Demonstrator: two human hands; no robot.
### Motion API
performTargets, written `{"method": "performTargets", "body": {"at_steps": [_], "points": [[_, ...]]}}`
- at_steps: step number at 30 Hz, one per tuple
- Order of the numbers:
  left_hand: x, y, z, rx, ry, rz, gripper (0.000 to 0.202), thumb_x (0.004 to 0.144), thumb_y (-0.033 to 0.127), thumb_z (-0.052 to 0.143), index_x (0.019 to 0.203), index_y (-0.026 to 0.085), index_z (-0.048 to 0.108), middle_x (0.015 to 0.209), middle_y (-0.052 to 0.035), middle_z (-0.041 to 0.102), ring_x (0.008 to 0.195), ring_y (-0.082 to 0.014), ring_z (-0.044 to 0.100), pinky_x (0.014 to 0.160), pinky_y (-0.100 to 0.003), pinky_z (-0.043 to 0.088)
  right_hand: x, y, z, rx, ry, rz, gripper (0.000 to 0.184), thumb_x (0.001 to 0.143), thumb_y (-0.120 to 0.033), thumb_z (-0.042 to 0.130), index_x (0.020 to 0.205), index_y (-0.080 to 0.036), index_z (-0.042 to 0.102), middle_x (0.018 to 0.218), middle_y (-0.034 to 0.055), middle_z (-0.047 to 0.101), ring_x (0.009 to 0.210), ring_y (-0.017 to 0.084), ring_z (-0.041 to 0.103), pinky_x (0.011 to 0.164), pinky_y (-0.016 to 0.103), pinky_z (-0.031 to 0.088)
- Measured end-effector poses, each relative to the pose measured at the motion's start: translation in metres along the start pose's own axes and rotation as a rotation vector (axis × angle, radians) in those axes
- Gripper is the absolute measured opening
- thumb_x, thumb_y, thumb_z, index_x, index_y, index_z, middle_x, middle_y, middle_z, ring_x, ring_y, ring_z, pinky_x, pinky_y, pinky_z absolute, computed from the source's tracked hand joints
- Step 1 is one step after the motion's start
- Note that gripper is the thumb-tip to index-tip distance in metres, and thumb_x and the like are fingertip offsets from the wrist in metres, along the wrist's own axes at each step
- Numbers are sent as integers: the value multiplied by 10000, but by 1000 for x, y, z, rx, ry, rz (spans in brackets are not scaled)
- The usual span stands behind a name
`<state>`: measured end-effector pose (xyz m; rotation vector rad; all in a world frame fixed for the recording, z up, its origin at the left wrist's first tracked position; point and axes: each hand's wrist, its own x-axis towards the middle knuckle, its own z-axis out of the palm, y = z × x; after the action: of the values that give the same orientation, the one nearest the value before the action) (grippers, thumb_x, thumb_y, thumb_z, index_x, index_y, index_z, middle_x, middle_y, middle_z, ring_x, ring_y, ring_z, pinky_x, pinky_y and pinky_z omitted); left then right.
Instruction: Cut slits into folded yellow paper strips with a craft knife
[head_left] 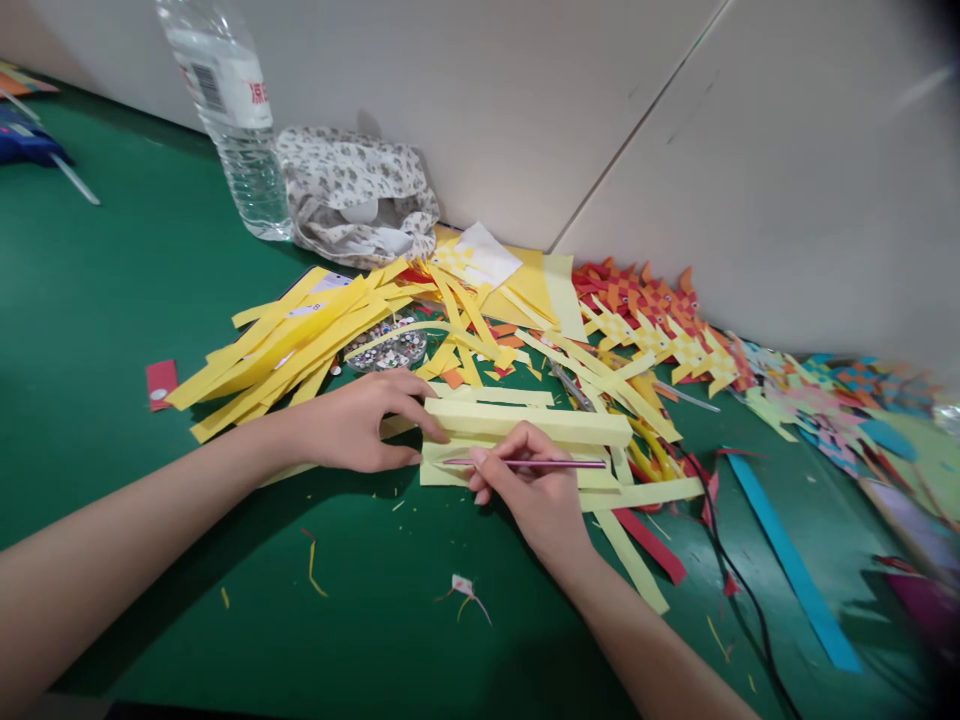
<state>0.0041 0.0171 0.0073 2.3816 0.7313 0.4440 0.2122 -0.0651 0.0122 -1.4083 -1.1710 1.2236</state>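
Nearest the camera in the head view, two bare forearms reach in from the lower corners over a green table [112,290]. Left hand [367,422]: fingers bent, thumb set apart from them, tips at the left end of the pale yellow paper [525,420]; whether they pinch it cannot be told. Right hand [529,475]: thumb and fingers grasp a thin purple pencil [574,464], its point at the paper's lower left part. The paper lies between the hands at mid-table, a long raised fold along its upper part; the right hand hides some of the lower part. Beyond it, yellow strips [300,335] lie heaped across a phone [332,283] and partly over a tub [397,345] of small bright pieces. Scissors [570,385] lie among pale strips and scraps, partly covered. Against the wall [637,120] stand a bottle [236,130] and, touching or just beside it, a patterned pouch [356,170]. Far left: a blue tool [26,140], partly out of frame. Right: woven paper pieces [660,320] along the wall, a black cable [739,595] and a blue strip [795,565], both well apart from the paper.
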Motion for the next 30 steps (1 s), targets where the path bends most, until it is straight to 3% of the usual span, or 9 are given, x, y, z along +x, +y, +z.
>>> {"method": "performTargets", "body": {"at_steps": [11, 25, 30], "points": [[-2, -2, 1, -9, -4, -15, 268, 761, 277, 667, 1015, 290, 750, 1178, -68, 602, 1078, -241, 577, 988, -397, 429, 1, 1, -1, -15, 20, 6, 319, 727, -335, 763, 620, -204, 492, 486, -26, 644, 377, 71, 546, 393, 163, 433], [0, 2, 6, 13, 64, -24, 199, 755, 300, 681, 930, 262, 767, 1042, -60, 636, 982, -217, 601, 908, -333, 451, 1, -1, -1, 6, 2, 11, 312, 714, -320, 754, 612, -204, 483, 487, -25, 647, 381, 66, 542, 391, 158, 434], [1, 1, 8, 10, 59, -40, 194, 760, 316, 681, 926, 267, 767, 1104, -69, 631, 1038, -229, 589, 946, -357, 438, 1, -1, -2, 21, 1, 11, 320, 713, -324, 760, 613, -202, 481, 485, -29, 642, 382, 65, 541, 389, 154, 438]]}}
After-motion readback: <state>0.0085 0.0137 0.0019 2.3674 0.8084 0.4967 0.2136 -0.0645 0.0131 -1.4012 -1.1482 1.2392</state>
